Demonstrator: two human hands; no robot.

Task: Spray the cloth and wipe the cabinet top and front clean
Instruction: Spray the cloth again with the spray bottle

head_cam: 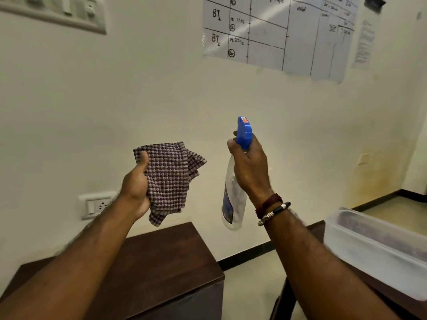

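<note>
Brown-checked cloth [169, 179], blue-capped clear spray bottle [233, 199], dark brown cabinet [166, 262].

A whiteboard chart [277, 31] hangs above a wall socket [98, 205] and translucent plastic bin [369, 252].

A cream-painted wall [161, 88] fills most of the view. A whiteboard sheet [277, 31] ruled with handwritten tables is fixed at 1 o'clock, with a printed paper notice [365, 42] beside it. A switch panel [57, 10] is mounted at 11 o'clock; a socket plate [97, 205] is set at 8 o'clock. Yellowish staining is noted low on the wall at 3 o'clock. A dark skirting [245, 254] runs along the pale floor [251, 287]. A translucent plastic container [374, 250] is seen at 4 o'clock.
</note>
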